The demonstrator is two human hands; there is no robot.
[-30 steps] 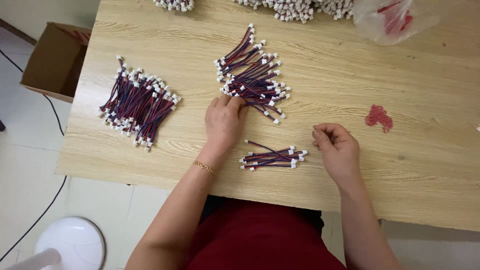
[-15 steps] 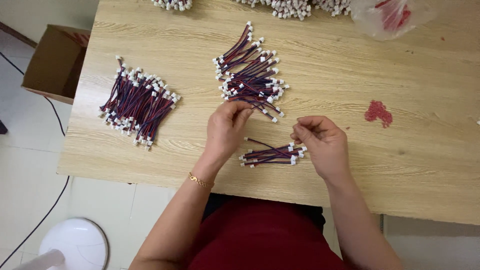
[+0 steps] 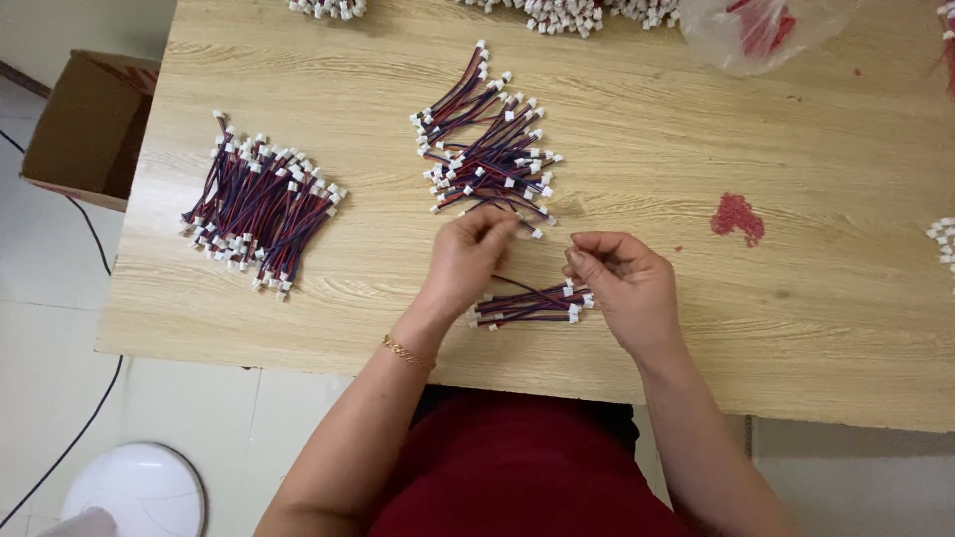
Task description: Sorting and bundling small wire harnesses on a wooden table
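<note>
Far left, off the table: a brown cardboard box (image 3: 88, 124) on the pale floor, a black cable (image 3: 90, 398) trailing down past it, and a white round object (image 3: 134, 489) at the bottom edge.

On the left part of the wooden table (image 3: 298, 60): a big pile of short wires (image 3: 261, 204), red, blue and dark, each ending in small white plugs, lying well apart from the hands.

Toward the middle: a second, looser pile of the same wires (image 3: 487, 149), fanned out just above the hands. Left hand (image 3: 468, 261), with a thin gold bracelet (image 3: 406, 351) at the wrist, at the near edge of that pile, fingers curled together and pinching the end of one wire there; hard to tell how firmly.

Just below and between the two hands: a small neat bundle of wires (image 3: 532, 304), lying flat on the table, plugs lined up at both ends.

Right hand (image 3: 622, 283) resting beside that bundle, fingertips drawn together near the thumb, touching or nearly touching the bundle's right end; cannot tell whether anything is held between them.

Further right: a small heap of red bits (image 3: 737, 216) on the bare wood. Top right: a clear plastic bag (image 3: 761, 30) with red contents. Along the top edge: more white-plugged wires (image 3: 557, 12).
</note>
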